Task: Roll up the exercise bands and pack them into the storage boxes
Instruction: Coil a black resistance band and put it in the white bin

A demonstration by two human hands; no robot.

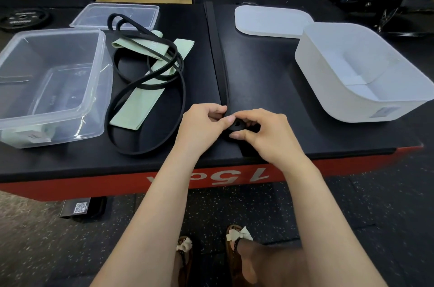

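A clear box [50,84] holds a green band, blurred through its wall. Beside it, black loops [150,89] tangle over green bands [141,108]. Left hand [203,126] and right hand [265,135] pinch a half-hidden black roll [237,125]. The white box [366,75] is cut off.

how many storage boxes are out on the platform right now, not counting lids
2. A clear plastic box stands at the left edge, holding a rolled green band. A white box stands at the right. Their lids lie behind them.
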